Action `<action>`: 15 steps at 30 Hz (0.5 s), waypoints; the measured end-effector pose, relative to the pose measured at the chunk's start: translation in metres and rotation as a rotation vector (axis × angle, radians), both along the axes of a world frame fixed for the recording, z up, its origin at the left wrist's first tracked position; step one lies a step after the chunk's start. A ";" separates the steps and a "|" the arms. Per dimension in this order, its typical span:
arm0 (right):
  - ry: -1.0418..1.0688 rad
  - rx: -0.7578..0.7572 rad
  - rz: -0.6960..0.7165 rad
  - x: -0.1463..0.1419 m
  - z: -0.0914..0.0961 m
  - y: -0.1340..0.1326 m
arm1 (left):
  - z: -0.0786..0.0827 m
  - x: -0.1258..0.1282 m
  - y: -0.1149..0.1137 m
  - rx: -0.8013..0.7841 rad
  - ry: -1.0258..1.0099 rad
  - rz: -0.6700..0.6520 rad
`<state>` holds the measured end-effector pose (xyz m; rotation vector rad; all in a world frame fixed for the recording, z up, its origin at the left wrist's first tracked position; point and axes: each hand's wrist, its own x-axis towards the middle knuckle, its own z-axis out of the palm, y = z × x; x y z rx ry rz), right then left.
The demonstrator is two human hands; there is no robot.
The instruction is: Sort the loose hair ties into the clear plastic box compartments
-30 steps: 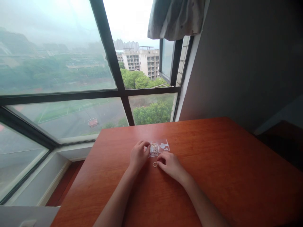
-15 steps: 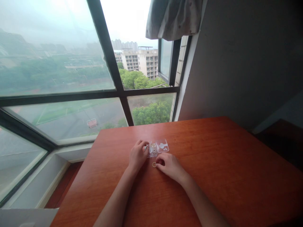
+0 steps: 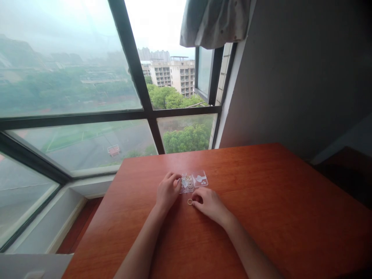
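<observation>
A small clear plastic box (image 3: pixel 186 184) holds several gold and silvery rings or loops, too small to tell apart. Its see-through lid (image 3: pixel 200 179), with a white printed mark, lies opened out to the right. My left hand (image 3: pixel 168 191) is at the box's left edge, thumb and fingers closed on that edge. Just in front of the box, my right hand (image 3: pixel 208 202) pinches the right side of a gold ring (image 3: pixel 190 202) between thumb and forefinger. The ring is at or just above the tabletop; I cannot tell which.
The reddish-brown wooden table (image 3: pixel 261 186) reaches to the windows. Dark window frames (image 3: pixel 101 116) stand beyond its far edge, with one pane swung outward. A grey curtain (image 3: pixel 216 25) hangs above, and a grey wall (image 3: pixel 290 77) rises on the right.
My left hand has shifted slightly left, showing more of the box's left part. My right hand keeps its pinch on the ring, almost unmoved.
</observation>
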<state>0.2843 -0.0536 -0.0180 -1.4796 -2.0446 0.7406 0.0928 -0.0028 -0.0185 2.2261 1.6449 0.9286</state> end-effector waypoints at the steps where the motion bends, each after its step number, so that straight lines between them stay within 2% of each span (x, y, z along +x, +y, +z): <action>1: -0.003 0.002 0.000 0.000 0.000 0.000 | 0.000 -0.001 -0.001 -0.001 -0.001 -0.002; 15: -0.035 0.019 -0.021 -0.003 -0.002 -0.001 | 0.005 -0.004 -0.004 0.000 0.015 -0.019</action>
